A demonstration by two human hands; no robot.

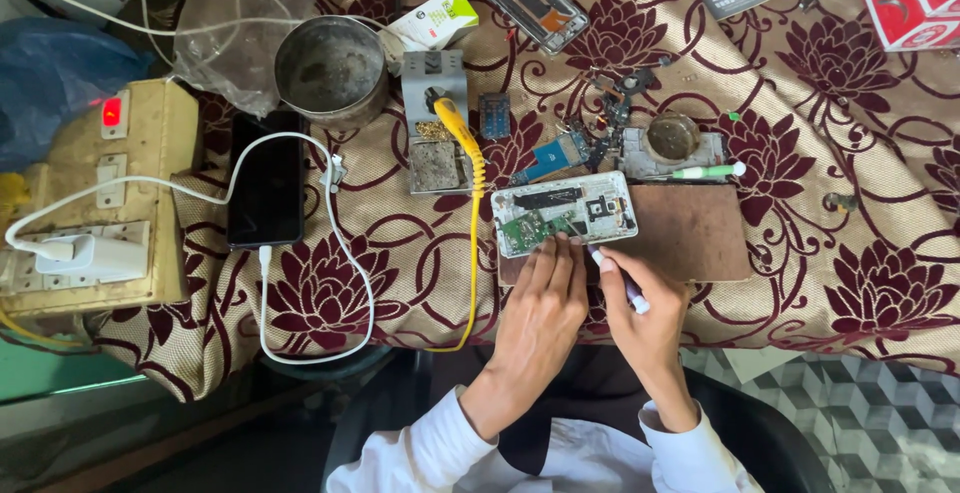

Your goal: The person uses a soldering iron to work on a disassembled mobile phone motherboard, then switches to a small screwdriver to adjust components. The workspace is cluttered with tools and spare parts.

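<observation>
Head view: at nine o'clock we see a power strip, then a black phone and a metal cup. Our left hand presses flat fingers on the opened phone, centre. Our right hand pinches a white tool at four o'clock of it.

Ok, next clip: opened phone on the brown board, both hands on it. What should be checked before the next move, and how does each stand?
1. Left hand steadies the opened phone: ok, fingertips on its lower edge.
2. Right hand has a firm grip on the white tool: ok.
3. Tool tip on the right spot: cannot tell.
4. Phone fully on the brown board: ok.
5. Yellow soldering iron parked in its stand: ok.
6. Iron hot: cannot tell.
</observation>
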